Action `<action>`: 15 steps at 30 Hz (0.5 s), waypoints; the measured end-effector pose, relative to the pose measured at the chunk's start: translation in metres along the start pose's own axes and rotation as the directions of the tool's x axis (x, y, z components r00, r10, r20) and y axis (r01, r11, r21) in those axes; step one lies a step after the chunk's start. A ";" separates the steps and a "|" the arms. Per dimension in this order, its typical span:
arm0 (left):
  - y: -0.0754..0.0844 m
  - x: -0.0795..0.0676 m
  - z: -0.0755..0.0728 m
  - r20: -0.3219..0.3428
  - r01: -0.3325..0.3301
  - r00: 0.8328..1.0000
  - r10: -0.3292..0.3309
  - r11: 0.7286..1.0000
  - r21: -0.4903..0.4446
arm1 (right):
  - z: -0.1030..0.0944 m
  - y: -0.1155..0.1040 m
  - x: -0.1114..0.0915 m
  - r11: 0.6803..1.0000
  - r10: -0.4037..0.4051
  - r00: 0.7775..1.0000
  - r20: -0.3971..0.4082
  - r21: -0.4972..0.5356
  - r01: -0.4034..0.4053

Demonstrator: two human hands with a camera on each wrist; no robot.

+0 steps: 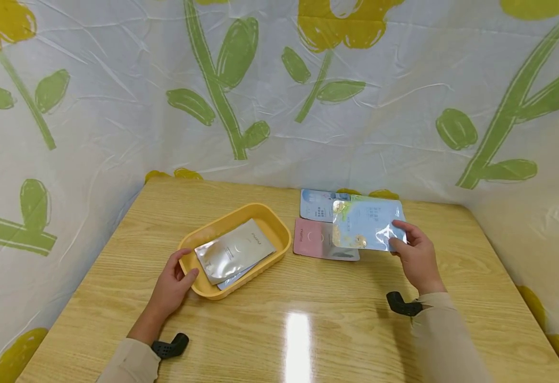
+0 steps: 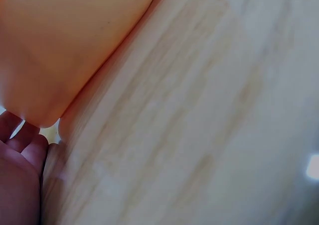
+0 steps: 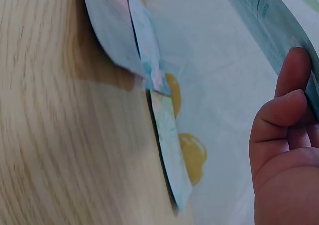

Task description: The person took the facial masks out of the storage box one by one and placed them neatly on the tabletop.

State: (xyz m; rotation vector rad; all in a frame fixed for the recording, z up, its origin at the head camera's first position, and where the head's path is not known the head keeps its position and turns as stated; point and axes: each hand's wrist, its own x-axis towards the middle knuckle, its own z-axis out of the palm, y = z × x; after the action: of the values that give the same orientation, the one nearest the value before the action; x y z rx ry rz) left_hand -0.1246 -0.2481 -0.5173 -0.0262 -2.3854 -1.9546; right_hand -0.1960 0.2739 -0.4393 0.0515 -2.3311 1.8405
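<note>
My left hand [image 1: 171,284] grips the near-left end of a shallow yellow plastic basket [image 1: 272,229], thumb and fingers at its rim. In the left wrist view, fingertips curl at the corner of the basket [image 2: 65,46]. Inside lies a silver face mask packet [image 1: 236,252] over a bluish packet [image 1: 241,275]. Held above the table, a light blue face mask packet [image 1: 370,221] has its right edge pinched between the thumb and fingers of my right hand [image 1: 418,258]. It partly hides a pink-and-grey packet [image 1: 308,238] and a blue packet [image 1: 316,205] beneath.
The wooden table [image 1: 241,330] carries all of this. In the right wrist view, another pale packet [image 3: 167,150] lies along the table's far edge. A white sheet [image 1: 394,117] printed with yellow flowers hangs behind and at both sides.
</note>
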 end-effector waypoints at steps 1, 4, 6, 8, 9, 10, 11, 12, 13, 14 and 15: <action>0.000 0.000 0.000 0.001 0.001 1.000 -0.001 1.000 0.000 | -0.003 0.002 0.000 1.000 0.006 1.000 -0.004 0.004 -0.006; 0.000 0.000 0.000 0.000 0.006 1.000 -0.006 1.000 0.005 | -0.010 0.007 -0.001 0.999 0.031 0.999 -0.018 0.009 -0.031; 0.001 0.000 0.000 -0.002 0.008 1.000 -0.008 1.000 0.008 | -0.016 0.010 -0.002 0.999 0.048 0.999 -0.026 -0.002 -0.048; 0.001 0.000 0.000 -0.002 0.010 1.000 -0.010 1.000 0.007 | -0.021 0.013 -0.003 0.998 0.067 0.997 -0.034 -0.004 -0.068; 0.001 0.000 0.000 -0.002 0.010 1.000 -0.010 1.000 0.007 | -0.023 0.014 -0.004 0.997 0.071 0.997 -0.038 -0.027 -0.072; 0.001 0.000 0.000 -0.003 0.012 1.000 -0.012 1.000 0.008 | -0.026 0.016 -0.004 0.996 0.077 0.996 -0.043 -0.042 -0.079; 0.001 0.000 0.000 -0.004 0.013 1.000 -0.013 1.000 0.009 | -0.028 0.017 -0.004 0.995 0.085 0.995 -0.046 -0.051 -0.087; 0.001 0.000 0.000 -0.004 0.014 1.000 -0.014 1.000 0.010 | -0.031 0.019 -0.004 0.993 0.091 0.995 -0.047 -0.067 -0.094; 0.001 0.000 0.000 -0.005 0.017 1.000 -0.017 1.000 0.014 | -0.033 0.020 -0.004 0.991 0.095 0.994 -0.050 -0.088 -0.099; 0.001 0.000 0.000 -0.005 0.019 1.000 -0.019 1.000 0.018 | -0.036 0.022 -0.005 0.989 0.099 0.994 -0.053 -0.107 -0.104; 0.001 0.000 0.000 -0.005 0.020 1.000 -0.020 1.000 0.023 | -0.038 0.023 -0.005 0.986 0.105 0.993 -0.057 -0.121 -0.111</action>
State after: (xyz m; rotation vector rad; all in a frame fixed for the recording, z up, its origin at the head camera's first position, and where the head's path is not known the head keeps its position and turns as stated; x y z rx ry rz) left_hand -0.1241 -0.2480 -0.5161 0.0036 -2.4140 -1.9332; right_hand -0.1899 0.3161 -0.4536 -0.1384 -2.4519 1.7179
